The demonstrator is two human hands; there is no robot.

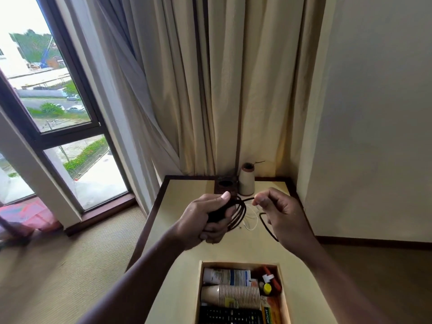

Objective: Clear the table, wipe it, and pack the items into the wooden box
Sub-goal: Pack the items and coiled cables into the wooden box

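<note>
Above the middle of the cream table (182, 272), my left hand (205, 220) grips a coil of dark cable (239, 212). My right hand (280, 213) pinches the loose end of that cable between thumb and fingers; another stretch of it loops under the palm. A thin white cable (251, 217) lies on the table beneath, between the hands. The open wooden box (199, 291) stands at the near edge and holds a stack of paper cups (230, 296), a white tube (225, 277), a black remote (230, 315) and small items.
At the table's far edge stand a dark wooden holder (225, 186) and a pale thread cone (246, 181). Curtains (210, 90) hang right behind, a wall (374, 113) is at the right, a window (46, 101) and carpeted floor at the left.
</note>
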